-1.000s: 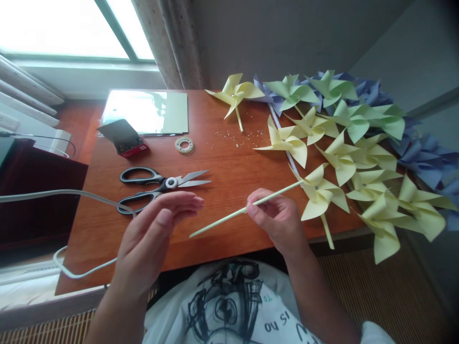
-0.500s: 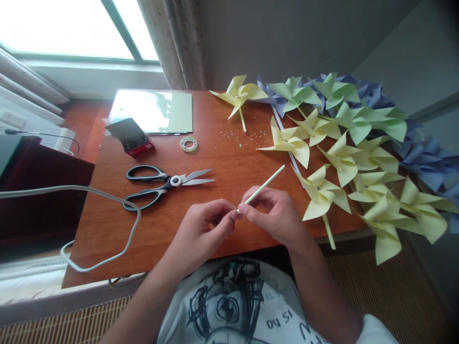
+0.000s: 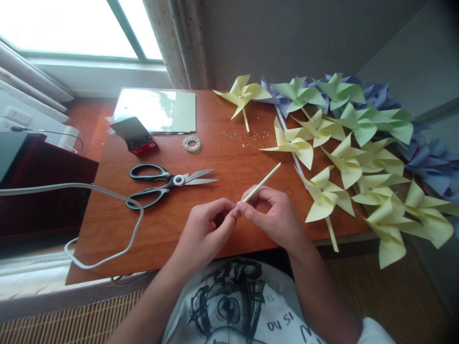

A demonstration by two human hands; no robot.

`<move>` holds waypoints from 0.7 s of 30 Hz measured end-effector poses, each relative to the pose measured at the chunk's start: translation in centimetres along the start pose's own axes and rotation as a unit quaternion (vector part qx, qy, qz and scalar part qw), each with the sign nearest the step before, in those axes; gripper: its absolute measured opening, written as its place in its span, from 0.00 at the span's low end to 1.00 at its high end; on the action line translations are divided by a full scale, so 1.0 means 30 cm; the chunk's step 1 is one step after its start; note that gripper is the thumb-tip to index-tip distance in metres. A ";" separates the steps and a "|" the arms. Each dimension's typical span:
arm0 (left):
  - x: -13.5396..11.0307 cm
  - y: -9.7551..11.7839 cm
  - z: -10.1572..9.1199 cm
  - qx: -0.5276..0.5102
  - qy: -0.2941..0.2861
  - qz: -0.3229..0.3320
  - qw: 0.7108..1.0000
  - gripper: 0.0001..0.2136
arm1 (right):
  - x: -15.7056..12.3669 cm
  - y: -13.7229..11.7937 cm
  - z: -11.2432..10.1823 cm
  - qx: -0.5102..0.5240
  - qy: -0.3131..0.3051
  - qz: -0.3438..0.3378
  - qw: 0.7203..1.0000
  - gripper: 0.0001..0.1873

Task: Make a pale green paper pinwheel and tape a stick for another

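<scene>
My right hand point(image 3: 273, 214) pinches the near end of a thin pale green paper stick point(image 3: 263, 181) that slants up and to the right over the wooden table point(image 3: 229, 162). My left hand point(image 3: 207, 229) is curled, its fingertips meeting the right hand's at the stick's near end. Whether the left fingers grip the stick or something tiny there I cannot tell. A yellow paper pinwheel point(image 3: 324, 197) lies just right of my right hand.
Black-handled scissors point(image 3: 168, 183) lie left of the hands. A tape roll point(image 3: 191, 143), a small red box point(image 3: 135, 135), a sheet pad point(image 3: 158, 110) and several yellow, green and blue pinwheels point(image 3: 358, 124) cover the back and right. A grey cable point(image 3: 118, 210) loops at left.
My left hand went from open with spread fingers to curled against the right hand. The stick slid through the right hand, so only its far part shows.
</scene>
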State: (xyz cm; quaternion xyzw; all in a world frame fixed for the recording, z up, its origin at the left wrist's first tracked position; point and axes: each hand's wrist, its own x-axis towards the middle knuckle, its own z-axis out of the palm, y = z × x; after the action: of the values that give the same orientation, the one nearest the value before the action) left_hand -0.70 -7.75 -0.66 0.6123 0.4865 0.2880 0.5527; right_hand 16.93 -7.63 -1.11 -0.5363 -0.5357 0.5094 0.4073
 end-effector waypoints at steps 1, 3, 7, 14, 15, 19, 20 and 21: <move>-0.001 -0.003 0.001 -0.001 0.001 0.001 1.000 0.13 | 0.000 0.001 0.002 -0.006 0.002 -0.006 1.000 0.07; -0.002 -0.008 0.002 0.004 0.005 0.008 1.000 0.13 | -0.001 0.003 0.007 -0.026 0.006 -0.017 0.999 0.06; -0.001 -0.022 0.002 0.028 0.026 0.030 0.999 0.13 | 0.002 0.003 0.016 -0.067 0.021 -0.030 0.997 0.06; 0.009 -0.043 0.007 0.006 0.035 0.038 0.999 0.12 | 0.003 0.003 0.029 -0.095 0.028 -0.046 0.994 0.05; 0.009 -0.046 0.009 0.005 0.037 0.038 0.999 0.12 | 0.004 0.003 0.030 -0.097 0.027 -0.048 0.994 0.05; 0.008 -0.060 0.016 0.005 0.043 0.035 0.998 0.12 | 0.006 0.006 0.033 -0.100 0.029 -0.048 0.993 0.06; 0.008 -0.063 0.018 0.002 0.043 0.034 0.998 0.12 | 0.007 0.007 0.033 -0.100 0.029 -0.047 0.993 0.06; 0.008 -0.066 0.019 -0.002 0.043 0.034 0.999 0.12 | 0.007 0.008 0.034 -0.100 0.028 -0.047 0.993 0.06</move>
State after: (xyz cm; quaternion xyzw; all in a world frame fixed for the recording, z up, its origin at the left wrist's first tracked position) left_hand -0.64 -7.93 -2.73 0.6141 0.4884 0.3335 0.5225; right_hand 15.96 -7.54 -1.52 -0.5628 -0.5970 0.4183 0.3897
